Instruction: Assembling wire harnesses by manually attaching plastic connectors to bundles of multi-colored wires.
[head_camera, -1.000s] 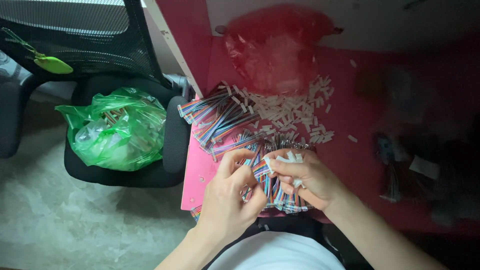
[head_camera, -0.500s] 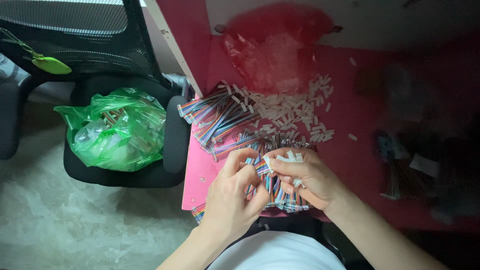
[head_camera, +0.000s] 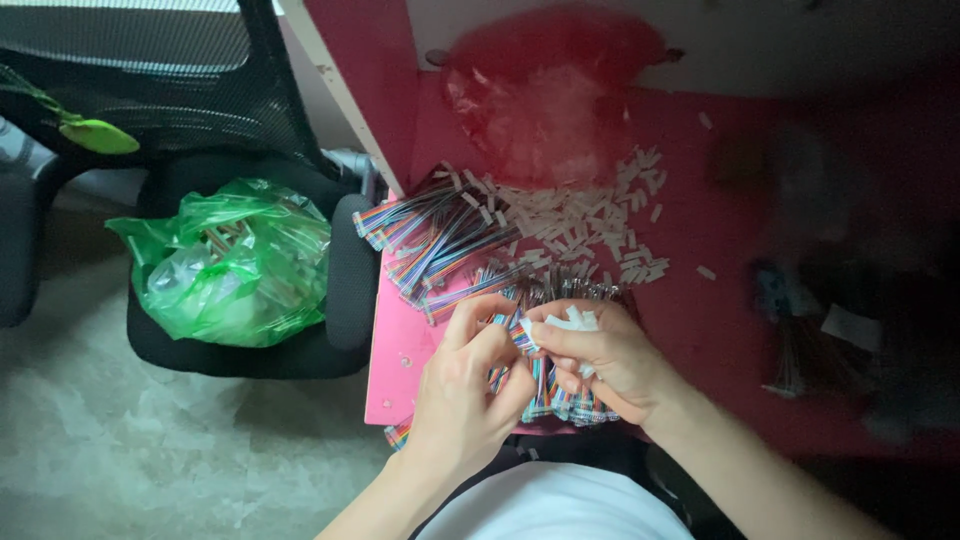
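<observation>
Far out to the left of the hands, a black mesh office chair (head_camera: 250, 330) stands on the pale floor (head_camera: 120, 460), and on its seat sits a green plastic bag (head_camera: 235, 265) that bulges with what look like cable scraps, though its contents are too blurred to tell. Bare floor lies in front of the chair, and a narrow gap separates the chair from the pink table (head_camera: 400, 350), whose left edge runs just beside the left hand (head_camera: 462, 400). That hand is curled with its fingertips pinched on a strand of the rainbow ribbon cables (head_camera: 545, 385) directly in front of the person, close to the table's near edge. Touching it, the right hand (head_camera: 610, 360) is closed around a small clutch of white connector housings (head_camera: 572, 322) and pinches the same cable end between thumb and forefinger. Beyond the grip, further up the table, a loose fan of more ribbon cables (head_camera: 430, 235) reaches to the table's left edge, and a scatter of white connector pieces (head_camera: 590, 225) spreads to its right. Further back still, a red translucent plastic bag (head_camera: 545, 95) lies slumped; what it holds cannot be made out. To the right of the hands the red tabletop is darker and blurred, with a bundle of dark wires (head_camera: 810, 355) well apart from the grip.
</observation>
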